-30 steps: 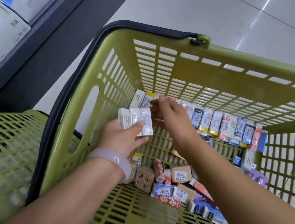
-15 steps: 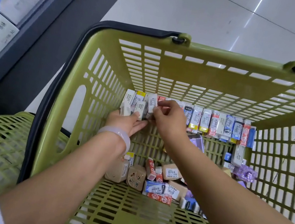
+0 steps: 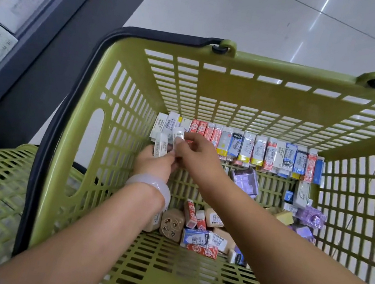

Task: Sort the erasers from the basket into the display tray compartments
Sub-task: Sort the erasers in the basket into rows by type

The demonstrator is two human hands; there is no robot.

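Both arms reach down into the olive-green slotted plastic basket, and the work is at its far left corner. The left hand, a pale translucent bangle on its wrist, has its fingers curled up round a small bunch of white paper-sleeved erasers standing above its fingertips. The right hand pinches one more white wrapped eraser between thumb and forefinger, just above and beside that bunch, touching or nearly touching it. Beyond both sets of fingers a row of upright sleeved erasers in white, red, yellow and blue leans against the far wall. Nearer the wrists lies a loose heap of red, tan and blue boxed erasers, and out past the right forearm a few purple wrapped packets. No display tray is in sight, so the sorting looks to be at the gathering stage. These erasers should be light and fairly firm, but the glossy wrap may let them slide against one another in a stack; I would judge the safest hold is across the broad flat faces, squeezing the bunch together instead of gripping by the narrow ends, lest a middle one squirt out.
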